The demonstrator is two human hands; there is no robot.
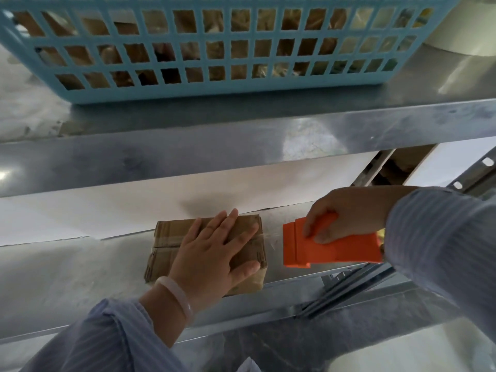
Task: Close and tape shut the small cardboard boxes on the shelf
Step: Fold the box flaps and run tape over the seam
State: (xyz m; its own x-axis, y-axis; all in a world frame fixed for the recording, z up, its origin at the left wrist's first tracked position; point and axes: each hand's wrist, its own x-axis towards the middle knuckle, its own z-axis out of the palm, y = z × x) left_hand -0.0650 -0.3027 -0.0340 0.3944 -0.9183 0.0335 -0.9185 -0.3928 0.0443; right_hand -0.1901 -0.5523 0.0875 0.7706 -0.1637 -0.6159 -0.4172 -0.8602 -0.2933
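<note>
Cardboard box (166, 237): small, flaps down, on the lower metal shelf (67, 277). Left hand (214, 253): flat, fingers straight, pressing on top. Right hand (346, 210): gripping an orange tape dispenser (330, 251) just beside the box, clear tape (272, 237) stretched between. Risk: pulling the uncut strip may drag the box sideways or wrinkle the tape if pressure eases.

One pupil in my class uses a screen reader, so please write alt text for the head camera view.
A person's left hand presses flat on a small cardboard box on a metal shelf, while the right hand grips an orange tape dispenser just right of it, clear tape stretching between them. A blue basket stands on the upper shelf.
</note>
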